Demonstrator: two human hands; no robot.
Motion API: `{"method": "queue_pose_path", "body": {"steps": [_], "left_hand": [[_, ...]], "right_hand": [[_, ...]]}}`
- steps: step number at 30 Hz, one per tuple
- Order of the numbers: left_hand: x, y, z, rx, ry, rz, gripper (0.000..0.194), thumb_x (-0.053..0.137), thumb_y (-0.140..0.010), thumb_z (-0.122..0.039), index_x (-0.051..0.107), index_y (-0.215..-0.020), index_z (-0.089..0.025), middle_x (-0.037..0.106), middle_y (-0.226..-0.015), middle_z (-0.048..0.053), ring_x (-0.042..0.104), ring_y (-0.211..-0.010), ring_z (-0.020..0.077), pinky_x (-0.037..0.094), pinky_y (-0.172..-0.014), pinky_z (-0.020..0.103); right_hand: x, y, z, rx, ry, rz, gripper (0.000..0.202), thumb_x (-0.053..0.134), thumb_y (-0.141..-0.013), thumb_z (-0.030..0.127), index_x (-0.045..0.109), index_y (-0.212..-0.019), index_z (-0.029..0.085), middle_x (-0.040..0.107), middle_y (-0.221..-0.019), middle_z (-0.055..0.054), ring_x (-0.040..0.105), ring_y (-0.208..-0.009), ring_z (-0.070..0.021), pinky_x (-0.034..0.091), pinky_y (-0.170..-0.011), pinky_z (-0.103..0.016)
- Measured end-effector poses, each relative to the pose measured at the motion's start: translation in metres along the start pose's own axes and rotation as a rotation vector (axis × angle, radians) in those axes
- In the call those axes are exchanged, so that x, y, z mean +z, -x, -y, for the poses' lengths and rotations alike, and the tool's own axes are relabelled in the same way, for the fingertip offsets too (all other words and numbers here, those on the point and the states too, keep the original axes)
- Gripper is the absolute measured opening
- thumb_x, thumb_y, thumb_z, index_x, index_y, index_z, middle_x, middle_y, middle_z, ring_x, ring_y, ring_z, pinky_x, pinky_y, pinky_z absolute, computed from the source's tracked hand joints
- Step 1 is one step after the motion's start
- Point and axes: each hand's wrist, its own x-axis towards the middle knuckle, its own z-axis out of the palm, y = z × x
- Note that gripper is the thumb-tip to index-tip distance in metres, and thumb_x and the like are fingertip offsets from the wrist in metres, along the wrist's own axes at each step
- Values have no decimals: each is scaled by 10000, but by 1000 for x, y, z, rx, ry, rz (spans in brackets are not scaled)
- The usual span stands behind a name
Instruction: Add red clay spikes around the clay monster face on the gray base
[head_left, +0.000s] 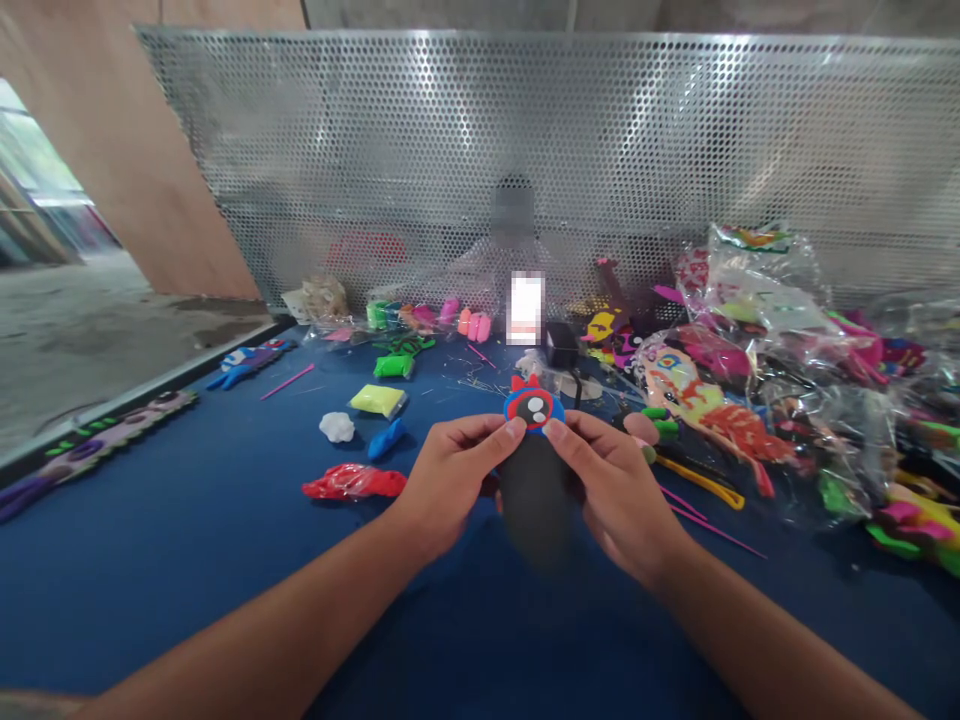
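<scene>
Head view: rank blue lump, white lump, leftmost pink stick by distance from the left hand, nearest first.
1. Blue lump: just left of the left hand.
2. White lump: left of the blue lump.
3. Leftmost pink stick: farther left and farther back on the table.

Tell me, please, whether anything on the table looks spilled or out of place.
Yes, a little: thin scraps lie strewn on the table beyond the held disc, looking like litter. At the right, plastic bags are heaped untidily. Nothing looks clearly damaged.
</scene>
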Motion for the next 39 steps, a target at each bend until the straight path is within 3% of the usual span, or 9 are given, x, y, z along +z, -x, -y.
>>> {"method": "queue_pose_path", "body": {"steps": [7,13,18,26,32,36,39], "left_hand": [[2,-1,-3,25,-10,-64,330,688,-779,-468,708,-926,-174,569,-621,-10,529,-516,93,453,-467,212],[0,-2,-4,48,-137,-123,335,688,-767,-474,737,-906,-173,657,-721,39,574,-611,127,460,-530,238],[2,0,-2,48,-206,-80,343,670,-783,-479,739,-876,-156,639,-678,38,539,-581,118,442,-527,236],[3,2,-3,68,-225,-47,312,659,-804,-451,729,-888,-159,623,-691,27,542,-618,117,454,-547,226],[0,0,-5,77,-139,-100,307,674,-795,-437,715,-945,-172,678,-817,51,606,-704,151,520,-631,279],[-1,-4,-6,146,-75,-238,287,699,-774,-424,704,-907,-170,671,-797,29,598,-693,136,524,-612,261],[-3,-7,-6,145,-25,-261,290,704,-762,-432,694,-882,-169,678,-817,30,592,-662,123,512,-578,244]], "right_hand": [[-3,0,-4,57,75,15,270,712,-769,438,681,-846,181,672,-731,-28,603,-623,-150,479,-589,-288],[-2,0,-3,19,116,-20,300,661,-807,470,691,-924,195,677,-737,-27,598,-633,-157,484,-592,-288],[-3,-2,-1,-57,90,-75,276,667,-816,436,736,-951,205,722,-846,-56,643,-778,-193,506,-691,-309],[-2,0,-1,-69,54,-92,229,682,-813,393,754,-919,204,724,-792,-41,639,-744,-180,512,-715,-316],[0,1,1,30,17,104,326,661,-830,401,639,-1109,232,701,-963,-46,651,-864,-183,517,-788,-323],[1,2,1,124,107,153,346,742,-755,295,610,-1069,228,693,-940,-33,652,-866,-180,524,-787,-326],[-1,1,2,110,149,167,297,722,-765,292,626,-1036,217,699,-957,-45,654,-853,-183,529,-772,-339]]}}
